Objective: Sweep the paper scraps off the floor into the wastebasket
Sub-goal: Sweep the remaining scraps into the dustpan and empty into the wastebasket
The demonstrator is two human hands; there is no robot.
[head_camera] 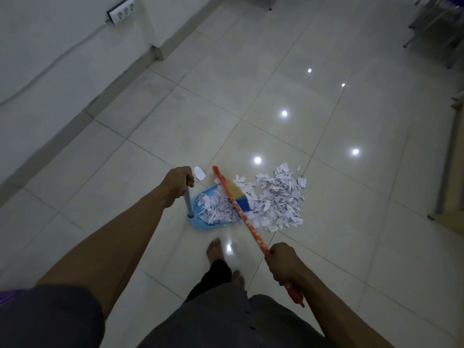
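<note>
A heap of white paper scraps point(278, 199) lies on the tiled floor just ahead of my feet. Part of the scraps sits inside a light blue dustpan point(200, 223) to the left of the heap. My left hand point(178, 183) is closed around the dustpan's grey upright handle point(188, 203). My right hand point(282, 262) grips the orange broom handle point(251, 228), which slants up-left across the pan. The broom's blue and yellow head point(241, 197) rests among the scraps at the pan's mouth. One loose scrap point(199, 172) lies beside my left hand. No wastebasket is in view.
A white wall with a grey skirting runs along the left, carrying a socket strip point(120, 10) and a cable. Metal chair legs point(431, 28) stand at the far right. A wooden furniture edge point(452, 172) lines the right side. My bare feet point(216, 249) stand behind the pan.
</note>
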